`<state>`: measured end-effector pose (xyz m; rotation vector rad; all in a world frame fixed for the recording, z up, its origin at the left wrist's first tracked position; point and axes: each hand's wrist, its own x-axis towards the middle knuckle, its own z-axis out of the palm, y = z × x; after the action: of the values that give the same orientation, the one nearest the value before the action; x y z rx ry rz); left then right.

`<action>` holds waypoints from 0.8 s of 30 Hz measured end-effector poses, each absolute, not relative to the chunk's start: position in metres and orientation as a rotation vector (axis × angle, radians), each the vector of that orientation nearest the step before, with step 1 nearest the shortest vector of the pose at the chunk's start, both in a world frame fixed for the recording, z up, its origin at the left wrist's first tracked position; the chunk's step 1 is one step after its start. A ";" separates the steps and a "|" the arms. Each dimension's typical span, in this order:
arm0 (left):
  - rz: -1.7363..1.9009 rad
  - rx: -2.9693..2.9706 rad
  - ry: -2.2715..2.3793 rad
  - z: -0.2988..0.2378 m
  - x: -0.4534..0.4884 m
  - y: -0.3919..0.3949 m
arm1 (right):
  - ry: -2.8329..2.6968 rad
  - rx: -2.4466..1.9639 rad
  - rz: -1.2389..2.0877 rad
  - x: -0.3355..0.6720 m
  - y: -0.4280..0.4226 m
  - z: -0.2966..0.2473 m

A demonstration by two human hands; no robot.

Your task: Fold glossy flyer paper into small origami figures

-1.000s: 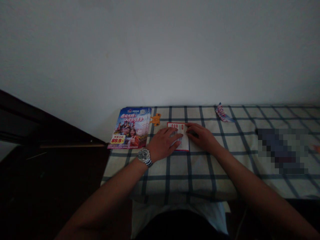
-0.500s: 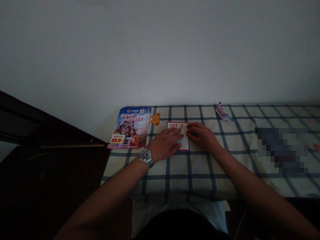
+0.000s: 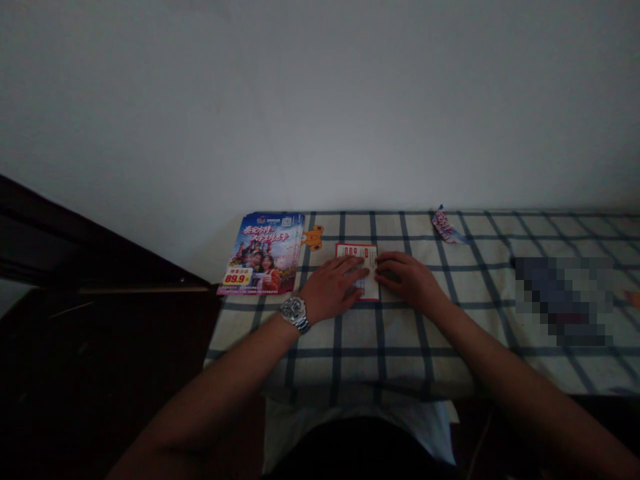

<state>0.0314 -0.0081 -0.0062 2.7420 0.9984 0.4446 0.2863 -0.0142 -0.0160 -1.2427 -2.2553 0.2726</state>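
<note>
hands (image 3: pixel 330 289) (image 3: pixel 409 280) closer on red-edged card (image 3: pixel 356 252)

**Tight gap between the hands, wide lane before the wrists**

The left hand (image 3: pixel 330 290) and right hand (image 3: pixel 407 280) lie just beside each other on a red-bordered card (image 3: pixel 370 263), leaving only a slim gap. A broad lane of checked tablecloth (image 3: pixel 390 353) runs in front of the wrists. Behind the card, a shallow band of cloth reaches the wall (image 3: pixel 320 100), interrupted by an orange cut-out (image 3: pixel 314 237) and a printed strip (image 3: pixel 447 227). A leaflet stack (image 3: pixel 260 253) blocks the left; a pixelated patch (image 3: pixel 563 300) sits right.
</note>
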 end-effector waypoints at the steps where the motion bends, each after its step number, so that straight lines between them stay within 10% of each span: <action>1: 0.449 2.740 1.002 -0.007 0.031 -0.008 | -2.256 -1.239 0.274 0.287 -0.016 -0.016; 24: 0.479 2.738 0.990 -0.011 0.031 -0.007 | -2.284 -1.190 0.381 0.289 -0.051 -0.019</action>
<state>0.0309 -0.0074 -0.0106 2.7376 0.9896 0.4786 0.2894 -0.0511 -0.0186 -1.1898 -2.2845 0.3808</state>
